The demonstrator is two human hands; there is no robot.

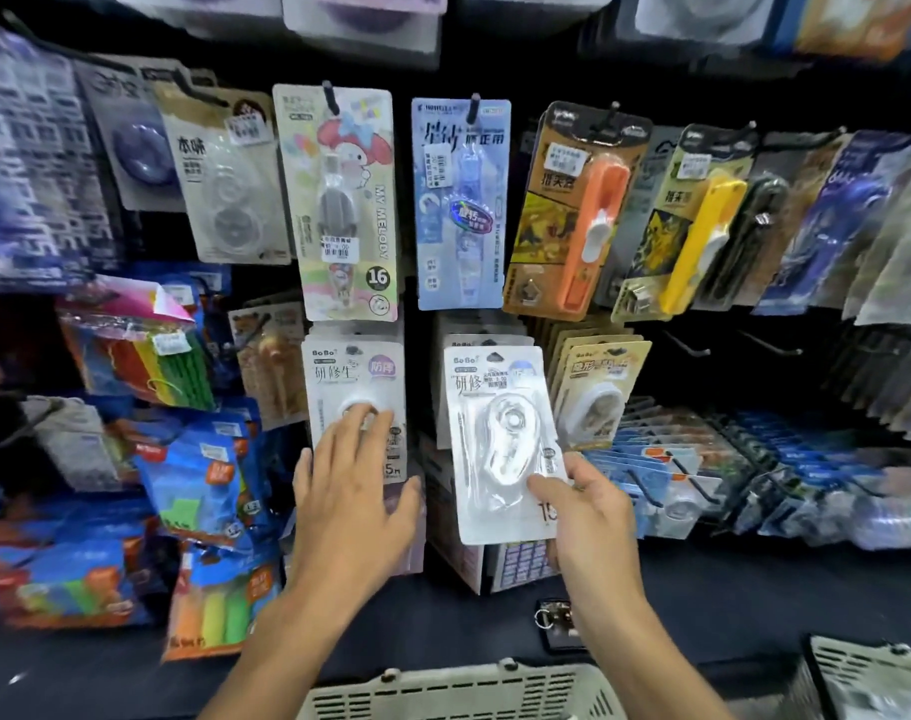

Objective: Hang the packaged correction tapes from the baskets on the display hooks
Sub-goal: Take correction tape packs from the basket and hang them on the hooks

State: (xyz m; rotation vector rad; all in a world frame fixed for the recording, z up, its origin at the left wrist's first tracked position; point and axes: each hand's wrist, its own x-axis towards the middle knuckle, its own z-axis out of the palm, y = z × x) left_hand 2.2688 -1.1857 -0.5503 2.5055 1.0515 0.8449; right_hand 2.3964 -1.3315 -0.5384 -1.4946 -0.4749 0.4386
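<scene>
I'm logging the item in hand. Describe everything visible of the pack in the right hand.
The pack is a white card with a clear blister over a white oval correction tape, with BoBo and Chinese print on top. It tilts slightly, its top hole up by the lower row's packs. The right hand pinches its lower right corner; nothing else plainly touches it.

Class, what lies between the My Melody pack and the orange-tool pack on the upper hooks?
In the head view, a blue correction tape pack hangs between the My Melody pack and the orange-tool pack.
</scene>
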